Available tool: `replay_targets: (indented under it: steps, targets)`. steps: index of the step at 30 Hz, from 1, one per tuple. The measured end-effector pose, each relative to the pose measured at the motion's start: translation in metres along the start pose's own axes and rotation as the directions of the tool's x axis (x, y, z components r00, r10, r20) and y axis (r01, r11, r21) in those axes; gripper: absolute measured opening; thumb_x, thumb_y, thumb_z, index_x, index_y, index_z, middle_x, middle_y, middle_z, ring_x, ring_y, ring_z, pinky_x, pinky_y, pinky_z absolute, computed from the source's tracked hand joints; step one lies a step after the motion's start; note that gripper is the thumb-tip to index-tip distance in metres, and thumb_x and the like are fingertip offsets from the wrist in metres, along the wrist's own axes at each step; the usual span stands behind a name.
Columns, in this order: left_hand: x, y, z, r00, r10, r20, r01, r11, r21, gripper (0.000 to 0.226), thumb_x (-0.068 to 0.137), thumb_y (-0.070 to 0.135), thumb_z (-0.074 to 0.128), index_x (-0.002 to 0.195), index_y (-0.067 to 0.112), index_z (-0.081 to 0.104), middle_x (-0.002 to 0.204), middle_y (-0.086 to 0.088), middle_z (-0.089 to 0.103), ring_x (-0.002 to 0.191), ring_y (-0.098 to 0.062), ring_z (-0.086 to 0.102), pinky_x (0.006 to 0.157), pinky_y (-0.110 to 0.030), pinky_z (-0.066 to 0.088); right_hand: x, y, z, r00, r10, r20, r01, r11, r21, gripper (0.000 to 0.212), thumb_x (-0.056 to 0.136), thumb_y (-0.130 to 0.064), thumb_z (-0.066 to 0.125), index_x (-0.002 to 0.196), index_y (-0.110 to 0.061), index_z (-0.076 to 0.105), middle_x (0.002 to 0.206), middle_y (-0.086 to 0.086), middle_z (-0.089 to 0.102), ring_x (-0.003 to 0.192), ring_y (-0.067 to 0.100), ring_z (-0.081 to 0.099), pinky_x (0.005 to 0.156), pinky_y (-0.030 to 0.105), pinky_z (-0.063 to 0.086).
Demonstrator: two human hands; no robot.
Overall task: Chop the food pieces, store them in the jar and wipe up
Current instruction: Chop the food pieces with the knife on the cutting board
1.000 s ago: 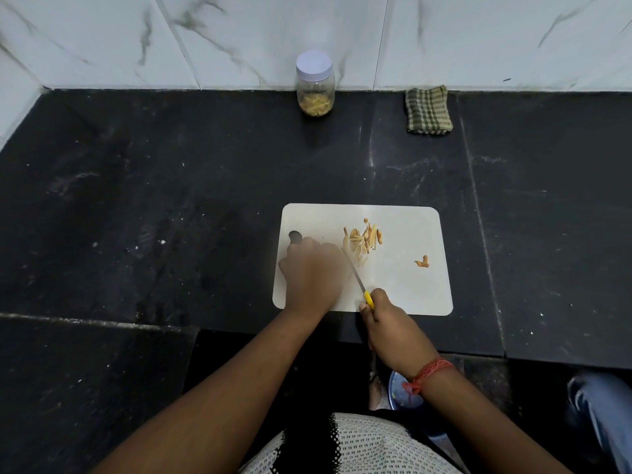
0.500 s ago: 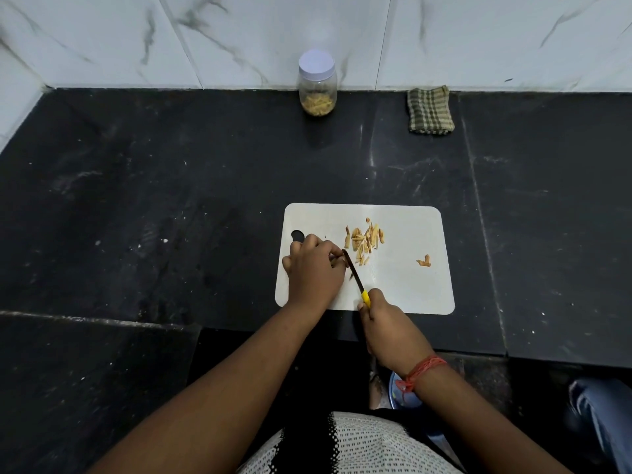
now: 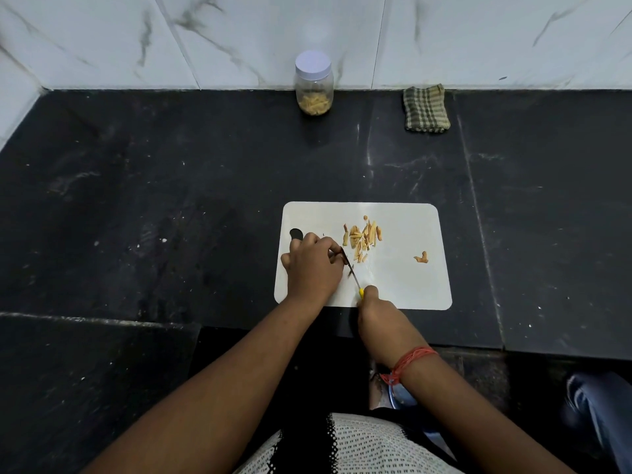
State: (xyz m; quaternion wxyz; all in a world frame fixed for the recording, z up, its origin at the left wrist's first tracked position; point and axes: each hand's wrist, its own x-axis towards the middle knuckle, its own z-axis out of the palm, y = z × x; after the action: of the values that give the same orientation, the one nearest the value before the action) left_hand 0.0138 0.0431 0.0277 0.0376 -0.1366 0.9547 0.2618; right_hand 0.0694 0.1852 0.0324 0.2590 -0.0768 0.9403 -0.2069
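A white cutting board (image 3: pixel 403 289) lies on the black counter. A pile of thin yellow-orange food strips (image 3: pixel 364 236) sits near its middle, and one small piece (image 3: pixel 421 257) lies apart to the right. My right hand (image 3: pixel 376 307) grips the yellow handle of a small knife (image 3: pixel 350 270), whose blade angles up-left. My left hand (image 3: pixel 313 265) rests curled on the board's left part, its fingertips at the blade tip; anything pinned under them is hidden. A clear jar (image 3: pixel 314 84) with a white lid, holding cut pieces, stands at the back wall.
A folded green checked cloth (image 3: pixel 425 109) lies by the wall, right of the jar. White marble tiles back the counter. Below the counter edge, a blue-rimmed bowl (image 3: pixel 400 393) shows partly behind my right wrist. A blue-clad knee (image 3: pixel 602 408) is at the lower right.
My left hand shifted slightly forward on the board and its fingers now meet the blade tip. The knife edged forward with small cutting strokes. Pile and lone piece stayed put.
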Motion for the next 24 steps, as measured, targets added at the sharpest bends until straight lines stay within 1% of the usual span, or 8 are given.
replay_targets:
  steps: [3,6,8,14,17,19,22,24]
  targets:
    - [-0.0009,0.0009,0.0003,1.0,-0.002,-0.003,0.002,1.0,0.0,0.015,0.094,0.028,0.06,0.105,0.031,0.07,0.112,0.008,0.058,0.113,-0.019,0.043,0.085,-0.034,0.023,-0.0019,-0.0007,-0.0001,1.0,-0.008,-0.012,0.008,1.0,0.003,0.011,0.097,-0.007,0.034,0.099,-0.016,0.028,0.077,0.011,0.056,0.062,0.03,0.048,0.058,0.037,0.039]
    - [-0.0016,0.001,0.0004,1.0,0.001,-0.006,-0.001,1.0,0.012,0.015,0.094,0.028,0.059,0.105,0.029,0.07,0.114,0.006,0.058,0.114,-0.021,0.043,0.085,-0.035,0.024,-0.005,0.0,-0.0006,0.998,-0.031,-0.058,0.031,0.999,0.008,0.003,0.101,-0.015,0.033,0.104,-0.014,0.032,0.082,0.014,0.063,0.062,0.03,0.048,0.058,0.036,0.037]
    - [-0.0017,0.0011,0.0005,1.0,0.003,-0.007,-0.003,1.0,0.019,0.016,0.095,0.027,0.059,0.107,0.029,0.07,0.115,0.006,0.058,0.114,-0.021,0.044,0.085,-0.035,0.024,-0.0059,0.0005,-0.0005,0.997,-0.04,-0.065,0.041,0.999,0.018,0.005,0.102,-0.017,0.033,0.105,-0.013,0.033,0.083,0.014,0.063,0.062,0.03,0.048,0.057,0.036,0.037]
    - [-0.0012,-0.0005,0.0008,1.0,-0.005,0.0,0.005,1.0,-0.001,0.015,0.095,0.027,0.059,0.104,0.03,0.07,0.113,0.007,0.058,0.115,-0.02,0.044,0.085,-0.035,0.025,-0.005,0.0001,0.0002,0.998,-0.047,-0.052,0.049,0.998,0.043,0.006,0.103,-0.017,0.033,0.106,-0.012,0.034,0.082,0.014,0.062,0.061,0.029,0.047,0.057,0.036,0.036]
    - [-0.001,0.0002,0.0011,1.0,-0.01,0.005,0.01,1.0,-0.005,0.014,0.095,0.026,0.059,0.102,0.031,0.07,0.113,0.007,0.058,0.114,-0.021,0.043,0.085,-0.035,0.025,-0.005,0.0005,0.0014,0.998,-0.04,-0.05,0.043,0.997,0.061,0.006,0.103,-0.019,0.033,0.101,-0.014,0.033,0.074,0.009,0.055,0.062,0.03,0.048,0.057,0.036,0.036]
    - [-0.0009,0.0004,0.0019,1.0,-0.005,0.006,0.005,1.0,-0.002,0.015,0.095,0.026,0.058,0.103,0.03,0.069,0.113,0.006,0.058,0.114,-0.021,0.043,0.085,-0.035,0.025,-0.0038,0.0003,0.0022,0.999,-0.032,-0.043,0.035,0.997,0.066,0.006,0.103,-0.019,0.033,0.098,-0.016,0.031,0.073,0.006,0.052,0.063,0.031,0.05,0.057,0.037,0.038]
    - [-0.001,0.0007,0.0023,1.0,0.004,-0.007,-0.004,1.0,0.003,0.015,0.096,0.026,0.058,0.104,0.03,0.07,0.113,0.006,0.059,0.113,-0.021,0.044,0.085,-0.035,0.025,-0.0015,-0.0007,0.0027,1.0,-0.019,-0.021,0.02,0.997,0.077,0.005,0.103,-0.017,0.033,0.098,-0.015,0.032,0.076,0.009,0.055,0.065,0.031,0.053,0.059,0.037,0.042]
    - [-0.0006,0.0,0.003,1.0,0.014,-0.011,-0.014,1.0,0.013,0.015,0.096,0.027,0.058,0.104,0.029,0.07,0.113,0.005,0.059,0.113,-0.021,0.044,0.085,-0.035,0.026,-0.0014,-0.0016,0.0017,1.0,-0.012,-0.004,0.013,0.996,0.086,0.006,0.103,-0.016,0.033,0.098,-0.014,0.033,0.081,0.014,0.061,0.065,0.029,0.052,0.059,0.035,0.04]
